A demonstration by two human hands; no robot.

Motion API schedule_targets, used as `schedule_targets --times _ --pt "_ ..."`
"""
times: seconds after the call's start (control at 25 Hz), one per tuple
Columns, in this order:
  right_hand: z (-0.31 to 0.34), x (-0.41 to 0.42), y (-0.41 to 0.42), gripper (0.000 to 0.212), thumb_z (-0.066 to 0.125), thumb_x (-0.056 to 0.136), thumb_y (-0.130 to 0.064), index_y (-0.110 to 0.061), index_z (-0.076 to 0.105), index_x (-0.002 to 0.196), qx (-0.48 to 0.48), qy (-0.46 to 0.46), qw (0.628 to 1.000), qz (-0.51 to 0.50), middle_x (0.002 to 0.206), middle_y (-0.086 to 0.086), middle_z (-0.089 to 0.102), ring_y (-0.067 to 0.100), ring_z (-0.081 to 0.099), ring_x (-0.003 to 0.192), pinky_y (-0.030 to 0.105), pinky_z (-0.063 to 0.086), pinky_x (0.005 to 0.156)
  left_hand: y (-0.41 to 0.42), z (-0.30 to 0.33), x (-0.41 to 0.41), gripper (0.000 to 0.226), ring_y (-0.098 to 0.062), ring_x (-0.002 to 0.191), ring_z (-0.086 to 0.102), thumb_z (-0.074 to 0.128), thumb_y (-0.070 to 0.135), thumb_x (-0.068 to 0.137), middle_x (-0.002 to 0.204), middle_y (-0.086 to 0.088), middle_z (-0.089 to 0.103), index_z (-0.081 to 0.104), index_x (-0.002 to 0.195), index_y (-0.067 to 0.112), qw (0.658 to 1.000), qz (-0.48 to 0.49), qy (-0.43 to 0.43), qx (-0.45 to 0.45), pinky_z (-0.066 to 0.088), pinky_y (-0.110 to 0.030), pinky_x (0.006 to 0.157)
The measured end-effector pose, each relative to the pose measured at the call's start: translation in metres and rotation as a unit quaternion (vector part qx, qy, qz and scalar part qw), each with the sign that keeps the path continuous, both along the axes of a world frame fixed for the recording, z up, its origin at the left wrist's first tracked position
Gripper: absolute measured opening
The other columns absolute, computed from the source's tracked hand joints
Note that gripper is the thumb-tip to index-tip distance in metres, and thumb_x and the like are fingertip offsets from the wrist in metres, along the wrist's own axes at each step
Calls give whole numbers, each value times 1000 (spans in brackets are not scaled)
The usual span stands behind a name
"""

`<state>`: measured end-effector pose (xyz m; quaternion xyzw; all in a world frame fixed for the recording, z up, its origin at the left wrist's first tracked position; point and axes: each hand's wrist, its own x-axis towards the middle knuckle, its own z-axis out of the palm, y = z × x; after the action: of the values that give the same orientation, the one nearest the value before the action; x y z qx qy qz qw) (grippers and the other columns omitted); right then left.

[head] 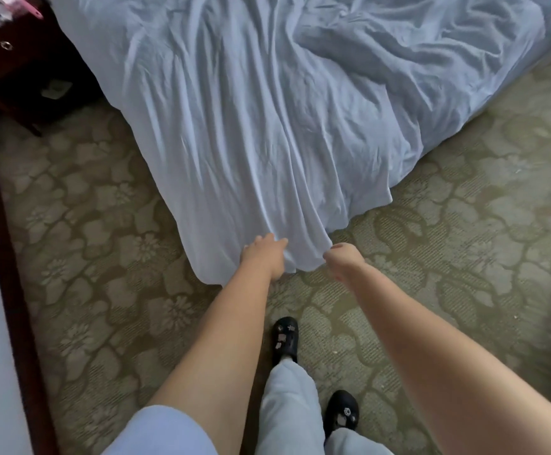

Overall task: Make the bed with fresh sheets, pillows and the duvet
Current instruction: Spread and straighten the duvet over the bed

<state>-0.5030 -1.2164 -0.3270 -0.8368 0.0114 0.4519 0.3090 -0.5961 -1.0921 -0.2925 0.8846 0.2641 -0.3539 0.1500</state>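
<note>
Pale blue sheet [267,133], olive floral carpet [103,251], black shoes [285,336]

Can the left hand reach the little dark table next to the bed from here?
Probably not from this spot. The left hand is down at the hanging edge of the blue sheet, holding it. The dark table stands far off at the other end of the carpet. Nothing blocks it, but the person would have to walk closer.
</note>
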Motion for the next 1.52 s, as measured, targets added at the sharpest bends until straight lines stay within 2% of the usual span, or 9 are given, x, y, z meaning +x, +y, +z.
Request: schedule_targets --times 0.2,0.48,0.68,0.8,1.0,1.08,1.16,1.28,1.52 --pt "7 34 47 31 43 93 -10 -7 56 120 8 14 999 -28 101 10 54 29 55 96 37 48 85 47 6 39 60 -29 142 18 33 5 94 157 -8 14 21 151 21 1000 -27 10 0 28 -45 110" --pt "14 123 75 43 42 91 -13 -11 49 133 24 16 995 -98 110 8 52 21 46 95 37 45 86 70 20 144 70 -29 141 22 35 1 91 157 -5 12 12 152 26 995 -93 -15 -14 32 -44 109" --pt "14 211 53 15 38 88 -13 -24 48 88 17 0 991 -135 83 -2 42 18 45 83 27 36 73 56 25 243 67 -28 142 20 34 5 94 157 -4 12 11 153 26 990 -136 -30 -33 30 -44 111" --pt "8 274 36 30 37 90 -10 -27 28 68 14 -2 991 -132 75 -4 31 15 35 67 27 33 67 39 16 306 66 -27 143 18 33 5 94 159 -4 8 11 152 26 988 -141 -35 -42 29 -43 112" --pt "-9 404 0 31 40 90 -14 -23 26 64 -9 -29 992 -123 69 -2 31 19 36 65 26 31 58 4 -10 421 68 -26 142 20 37 4 92 159 -3 8 12 152 25 990 -120 -56 -45 31 -41 111" --pt "-15 450 -17 19 40 92 -18 -17 39 74 -19 -46 988 -145 78 2 43 18 42 67 28 31 56 -11 -20 465 68 -25 141 21 42 6 93 159 -3 7 14 152 24 989 -111 -93 -30 33 -39 108" --pt "-27 493 -31 19 41 95 -22 -11 51 105 -5 -40 984 -172 105 11 51 24 52 93 30 40 74 -22 -31 507 69 -25 143 16 46 9 93 159 -3 3 13 151 23 987 -106 -122 -17 30 -38 109" --pt "-34 536 -38 52 41 99 -28 -8 30 146 -5 -15 982 -190 147 11 37 29 40 131 35 36 101 -36 -42 551 72 -24 144 10 53 20 91 159 -3 0 14 151 22 985 -110 -136 -4 25 -39 112" --pt "-58 615 -20 91 59 88 -46 -16 3 152 7 29 961 -275 156 11 14 36 27 138 49 33 108 -35 -67 634 92 -31 138 16 65 52 79 155 -7 4 14 149 20 995 -31 -95 9 28 -44 109"
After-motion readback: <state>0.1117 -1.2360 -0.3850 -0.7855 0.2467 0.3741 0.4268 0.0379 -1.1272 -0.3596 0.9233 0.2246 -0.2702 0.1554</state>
